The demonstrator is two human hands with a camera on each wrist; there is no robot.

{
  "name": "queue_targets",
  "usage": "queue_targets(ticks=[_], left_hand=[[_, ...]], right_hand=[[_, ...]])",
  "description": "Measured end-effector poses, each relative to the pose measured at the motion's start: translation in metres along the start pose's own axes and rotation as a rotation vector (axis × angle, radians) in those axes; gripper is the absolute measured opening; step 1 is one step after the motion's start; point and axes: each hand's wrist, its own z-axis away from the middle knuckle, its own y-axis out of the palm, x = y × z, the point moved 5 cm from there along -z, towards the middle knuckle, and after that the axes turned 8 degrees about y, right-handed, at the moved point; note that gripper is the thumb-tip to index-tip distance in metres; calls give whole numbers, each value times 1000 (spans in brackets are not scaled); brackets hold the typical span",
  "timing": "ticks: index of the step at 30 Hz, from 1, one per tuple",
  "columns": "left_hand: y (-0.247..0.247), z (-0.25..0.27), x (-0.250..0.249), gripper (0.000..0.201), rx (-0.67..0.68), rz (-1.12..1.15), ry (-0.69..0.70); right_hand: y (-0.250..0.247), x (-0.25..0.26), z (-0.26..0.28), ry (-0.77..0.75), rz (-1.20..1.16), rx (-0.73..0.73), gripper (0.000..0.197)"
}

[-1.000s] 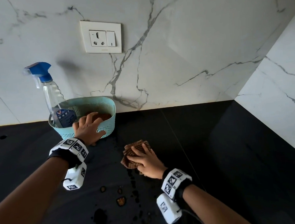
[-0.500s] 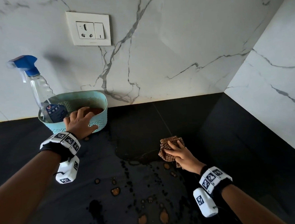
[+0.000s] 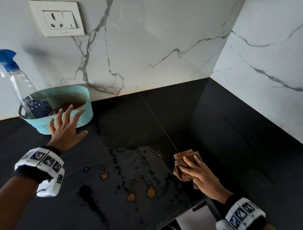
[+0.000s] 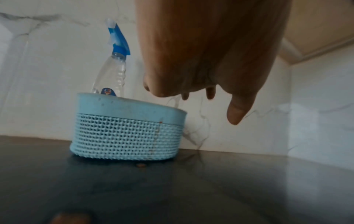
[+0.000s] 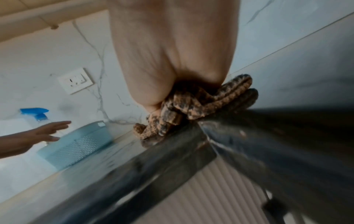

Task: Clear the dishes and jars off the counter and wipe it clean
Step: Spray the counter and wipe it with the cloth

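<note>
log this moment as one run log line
left hand: open, above basket | right hand: presses cloth on counter | spill: brown drops unwiped

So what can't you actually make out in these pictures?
- Basket contents: head view, the left hand covers part; the wall hides them in the left wrist view.
- Spray bottle label: too small.
- Right hand fingers under the cloth: hidden.
- Counter edge: blurred, right wrist view.

You get soft, even daylight on the marble wall (image 3: 161, 36); the dark worktop (image 3: 217, 129) shows pale glare. Your right wrist view smears with motion blur; edges bend.
</note>
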Motion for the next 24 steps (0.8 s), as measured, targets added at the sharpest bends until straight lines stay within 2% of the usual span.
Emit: queue_targets(ticks=[3,5,7,9,10,13,16,20,24], left_hand=[[6,43,-32,81,56,82,36],[11,78,-48,80,71,158,39],[20,117,-59,72,97,223,36],[30,153,-64,54,143,279,29],[34,168,-65,50,159,298,18],[40,204,-66,47,129,316,-43],[31,225,-72,46,58,310,-42],[23,238,-79,45,19,296,-46],[22,236,-87,45,7,297,-38]], right_hand=[[12,2,41,59,26,18,57],[25,10,65,10,112,12,61],[32,17,77,-2,115,29,70],[31,25,74,19,108,-10,67],[28,30,69,3,100,-27,62],[22,41,39,53,51,56,55],[15,55,-21,131,95,95,55],[14,92,-92,242,88,249,56],[30,147,-97,76,146,382,57]])
